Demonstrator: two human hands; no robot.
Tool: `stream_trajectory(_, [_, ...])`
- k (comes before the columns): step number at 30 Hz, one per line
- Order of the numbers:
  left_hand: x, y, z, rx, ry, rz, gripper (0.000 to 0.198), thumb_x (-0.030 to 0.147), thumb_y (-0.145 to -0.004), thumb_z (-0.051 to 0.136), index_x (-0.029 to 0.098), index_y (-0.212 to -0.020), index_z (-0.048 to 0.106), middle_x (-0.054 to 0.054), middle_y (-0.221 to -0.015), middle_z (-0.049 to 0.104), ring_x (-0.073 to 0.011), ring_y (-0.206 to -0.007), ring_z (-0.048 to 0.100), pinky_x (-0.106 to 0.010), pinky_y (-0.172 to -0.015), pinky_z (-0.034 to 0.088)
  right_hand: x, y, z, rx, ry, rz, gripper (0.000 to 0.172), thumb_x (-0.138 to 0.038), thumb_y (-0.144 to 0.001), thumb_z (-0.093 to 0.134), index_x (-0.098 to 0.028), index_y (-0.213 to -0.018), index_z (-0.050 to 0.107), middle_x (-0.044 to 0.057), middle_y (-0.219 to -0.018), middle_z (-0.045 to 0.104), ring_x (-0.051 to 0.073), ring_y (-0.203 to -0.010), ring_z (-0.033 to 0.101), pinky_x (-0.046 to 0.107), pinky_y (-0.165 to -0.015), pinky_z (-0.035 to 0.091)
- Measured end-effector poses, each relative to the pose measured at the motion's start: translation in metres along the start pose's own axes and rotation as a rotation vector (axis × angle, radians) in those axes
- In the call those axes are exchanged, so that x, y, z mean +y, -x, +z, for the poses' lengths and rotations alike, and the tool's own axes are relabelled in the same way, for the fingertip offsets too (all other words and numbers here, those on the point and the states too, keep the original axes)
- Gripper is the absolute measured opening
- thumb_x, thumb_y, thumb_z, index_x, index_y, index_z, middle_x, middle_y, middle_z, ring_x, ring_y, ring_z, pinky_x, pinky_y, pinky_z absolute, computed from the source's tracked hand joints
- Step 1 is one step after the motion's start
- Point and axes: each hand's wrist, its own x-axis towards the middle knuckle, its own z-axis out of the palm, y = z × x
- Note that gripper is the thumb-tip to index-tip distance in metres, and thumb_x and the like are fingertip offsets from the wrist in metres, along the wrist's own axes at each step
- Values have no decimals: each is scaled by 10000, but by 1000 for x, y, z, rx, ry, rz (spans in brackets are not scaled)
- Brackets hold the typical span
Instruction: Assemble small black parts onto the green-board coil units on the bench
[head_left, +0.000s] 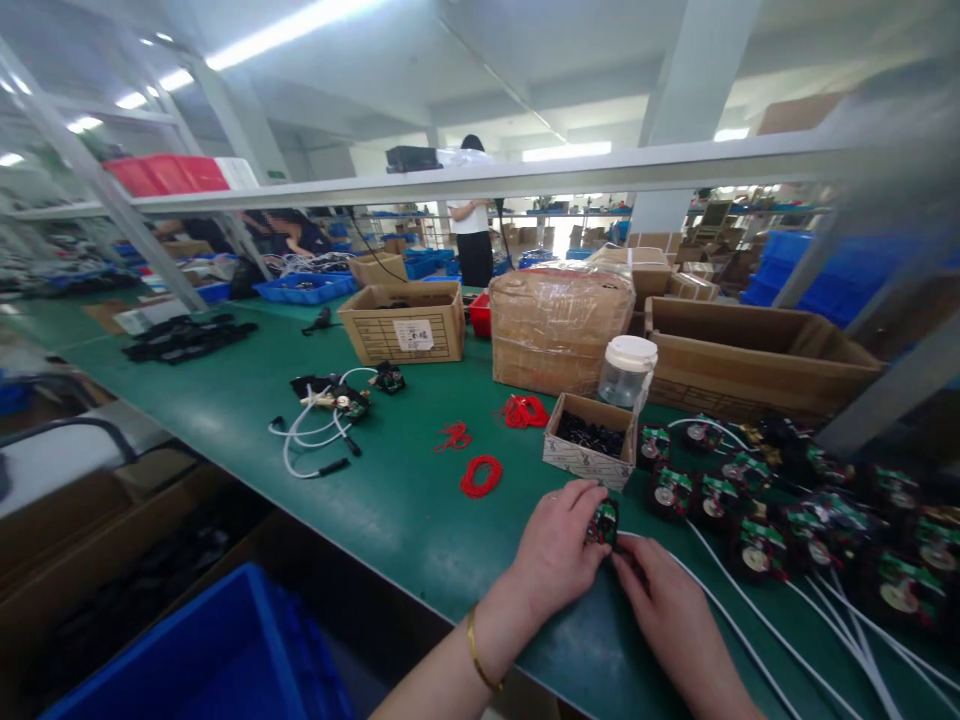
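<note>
Near the front of the green bench, my left hand (559, 540) grips a small black device with a green circuit board (604, 520), thumb and fingers closed around its sides. My right hand (667, 590) is at the device's lower right edge, thumb and fingertips pinched together; what lies between them is hidden. A white cable (720, 598) passes behind the right hand and runs toward the front edge. Just beyond the hands stands a small open carton (589, 465) of small black parts. Several similar devices (754, 548) with green boards lie to the right.
Red wire bundles (481, 476) lie left of the hands. Farther left is a device with white cables (341, 405). A lidded clear jar (626, 375), a wrapped carton (559, 325) and open cardboard boxes (757, 365) stand behind. A shelf (480, 185) spans overhead; a person (472, 220) stands beyond.
</note>
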Motion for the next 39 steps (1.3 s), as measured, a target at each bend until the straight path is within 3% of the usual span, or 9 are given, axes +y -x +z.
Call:
stream_trajectory(5, [0, 1, 3, 17, 21, -21, 643, 192, -781, 787, 247, -1379, 559, -75, -1433, 577, -290, -1278, 564, -454, -1133, 466, 24, 1, 10, 33, 11, -61, 270, -408, -977, 483, -239, -1030, 688, 89, -998, 754, 269, -901, 731, 405, -803, 605])
stream_trajectory(9, [-3, 11, -5, 25, 39, -21, 934, 278, -703, 890, 308, -1513, 425, -70, -1555, 465, -319, -1390, 465, -499, -1188, 396, 34, 3, 11, 44, 49, -67, 280, -435, -954, 503, -247, -1033, 694, 79, -1004, 774, 265, -886, 751, 385, -789, 627])
stream_trajectory(11, [-9, 19, -16, 68, 47, -74, 970, 300, -682, 910, 335, -1518, 418, -63, -1544, 464, -310, -1381, 469, -491, -1175, 403, 35, 4, 10, 49, 71, -41, 304, -450, -948, 502, -240, -1060, 692, 85, -1012, 776, 268, -887, 754, 389, -789, 631])
stream_trajectory(13, [-19, 26, -33, 140, 44, -185, 729, 265, -755, 854, 311, -1414, 545, -60, -1401, 571, -266, -1273, 554, -439, -1104, 460, 35, 5, 9, 63, 86, -12, 343, -478, -947, 497, -230, -1093, 685, 92, -1020, 775, 271, -887, 754, 397, -786, 634])
stream_trajectory(16, [-44, 34, -63, 264, -50, -412, 161, 155, -882, 690, 217, -1028, 715, -41, -1027, 679, -206, -1013, 646, -354, -938, 514, 34, 5, 8, 94, 91, 24, 377, -513, -941, 494, -227, -1104, 677, 85, -1005, 773, 262, -852, 757, 391, -758, 638])
stream_trajectory(18, [-62, 35, -81, 293, -183, -498, 107, 127, -903, 640, 204, -889, 713, -27, -920, 673, -189, -928, 648, -319, -875, 504, 33, 4, 8, 112, 86, 39, 377, -519, -937, 496, -228, -1093, 677, 78, -982, 773, 256, -820, 757, 380, -731, 637])
stream_trajectory(21, [-83, 30, -97, 241, -349, -528, 125, 120, -892, 647, 211, -858, 725, -19, -885, 673, -179, -887, 645, -289, -830, 486, 31, 4, 9, 124, 79, 38, 367, -515, -938, 498, -233, -1091, 675, 76, -984, 771, 255, -828, 755, 373, -725, 631])
stream_trajectory(30, [-102, -11, -92, 99, -525, -529, 81, 215, -878, 676, 197, -856, 752, -73, -956, 689, -237, -971, 648, -347, -892, 470, 28, 5, 9, 119, 76, 23, 337, -497, -970, 477, -245, -1071, 677, 72, -981, 750, 254, -859, 735, 376, -747, 612])
stream_trajectory(39, [-83, -15, -94, 47, -591, -495, 150, 207, -933, 581, 194, -877, 719, -98, -1040, 684, -281, -1067, 614, -407, -910, 446, 27, 5, 8, 83, 45, 30, 302, -458, -988, 481, -251, -1088, 678, 59, -1009, 726, 240, -913, 720, 373, -800, 609])
